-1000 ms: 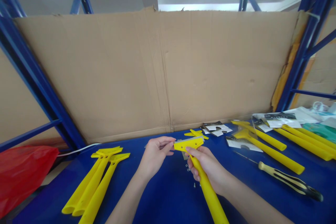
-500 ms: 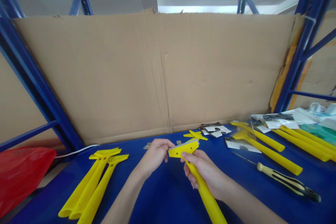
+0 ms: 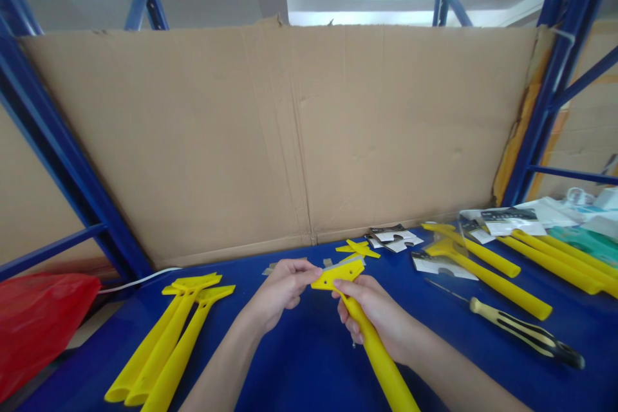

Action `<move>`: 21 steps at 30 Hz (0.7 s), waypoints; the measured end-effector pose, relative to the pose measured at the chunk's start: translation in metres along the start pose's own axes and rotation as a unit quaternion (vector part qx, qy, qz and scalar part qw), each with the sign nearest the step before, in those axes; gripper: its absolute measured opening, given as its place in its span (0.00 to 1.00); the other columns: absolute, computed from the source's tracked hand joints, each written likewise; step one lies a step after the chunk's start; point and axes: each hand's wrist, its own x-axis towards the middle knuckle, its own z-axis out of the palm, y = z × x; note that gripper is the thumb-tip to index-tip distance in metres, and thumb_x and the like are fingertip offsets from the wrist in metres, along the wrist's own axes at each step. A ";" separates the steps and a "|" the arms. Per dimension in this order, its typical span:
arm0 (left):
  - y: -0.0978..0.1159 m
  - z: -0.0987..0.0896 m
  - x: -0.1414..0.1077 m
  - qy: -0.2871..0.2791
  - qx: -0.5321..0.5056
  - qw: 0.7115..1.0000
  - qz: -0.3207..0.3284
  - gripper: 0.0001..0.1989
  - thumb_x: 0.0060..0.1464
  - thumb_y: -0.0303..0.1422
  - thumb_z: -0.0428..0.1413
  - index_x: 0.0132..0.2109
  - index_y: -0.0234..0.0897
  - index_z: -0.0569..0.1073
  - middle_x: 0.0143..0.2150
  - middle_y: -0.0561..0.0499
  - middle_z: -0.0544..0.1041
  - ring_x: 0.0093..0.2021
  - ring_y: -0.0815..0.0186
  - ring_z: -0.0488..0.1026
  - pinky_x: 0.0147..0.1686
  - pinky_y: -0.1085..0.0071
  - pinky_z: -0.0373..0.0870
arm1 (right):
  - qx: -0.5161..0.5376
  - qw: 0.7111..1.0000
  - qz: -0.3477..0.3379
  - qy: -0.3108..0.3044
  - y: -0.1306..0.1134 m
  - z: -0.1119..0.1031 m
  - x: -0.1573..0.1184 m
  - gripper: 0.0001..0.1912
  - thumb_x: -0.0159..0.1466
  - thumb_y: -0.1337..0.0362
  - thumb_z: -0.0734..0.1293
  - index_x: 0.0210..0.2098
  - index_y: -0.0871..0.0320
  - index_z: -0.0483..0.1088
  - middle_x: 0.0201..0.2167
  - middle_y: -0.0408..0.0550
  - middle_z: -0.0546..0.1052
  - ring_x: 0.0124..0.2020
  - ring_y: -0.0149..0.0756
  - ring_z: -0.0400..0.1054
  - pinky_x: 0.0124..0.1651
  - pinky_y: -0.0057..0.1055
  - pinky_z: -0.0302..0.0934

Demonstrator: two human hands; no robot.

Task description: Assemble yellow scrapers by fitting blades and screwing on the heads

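Note:
My right hand [image 3: 369, 312] is closed round the neck of a yellow scraper [image 3: 345, 275], its thumb flat on the head near two small screws. The handle slants down toward the bottom edge. A grey metal blade [image 3: 356, 264] runs along the head's far edge. At the left end of that blade, my left hand [image 3: 284, 290] pinches with thumb and forefinger; the other fingers are curled in. Just behind the hands lie small yellow plastic pieces [image 3: 358, 248] and small grey flat pieces [image 3: 327, 262].
Several yellow scraper handles [image 3: 168, 335] lie at left, near a red bag [image 3: 46, 328]. At right are a screwdriver [image 3: 524, 331], more yellow scrapers [image 3: 502, 286] and printed card packaging [image 3: 394, 238]. A cardboard sheet [image 3: 217, 141] stands behind the blue tabletop [image 3: 299, 367].
My left thumb and forefinger have drawn together at the blade's left end, the hand shifting slightly left. My right hand keeps its hold on the scraper. The view has shifted a little.

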 end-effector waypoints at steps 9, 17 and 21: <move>-0.002 -0.012 0.002 -0.012 -0.006 1.000 -0.025 0.16 0.40 0.41 0.62 0.26 0.34 0.67 0.17 0.58 0.64 0.12 0.81 0.43 0.15 0.75 0.32 | -0.015 1.000 0.009 0.004 -0.002 0.002 0.000 0.08 0.59 0.60 0.60 0.31 0.58 0.62 0.12 0.37 0.66 0.09 0.23 0.54 0.12 0.21 0.47; 0.003 -0.013 0.000 0.003 0.219 0.970 0.109 0.15 0.48 0.41 0.56 0.24 0.33 0.76 0.23 0.53 0.74 0.24 0.70 0.65 0.26 0.75 0.58 | -0.018 1.000 0.016 -0.007 0.000 -0.001 0.000 0.08 0.59 0.59 0.60 0.29 0.58 0.63 0.12 0.38 0.66 0.09 0.23 0.54 0.12 0.21 0.47; 0.000 -0.014 0.004 0.018 0.242 0.959 0.149 0.14 0.49 0.37 0.56 0.40 0.36 0.79 0.41 0.48 0.80 0.42 0.59 0.73 0.43 0.69 0.65 | -0.014 1.000 0.013 -0.014 0.001 -0.002 0.000 0.08 0.59 0.60 0.61 0.29 0.59 0.64 0.13 0.38 0.67 0.10 0.22 0.55 0.13 0.20 0.48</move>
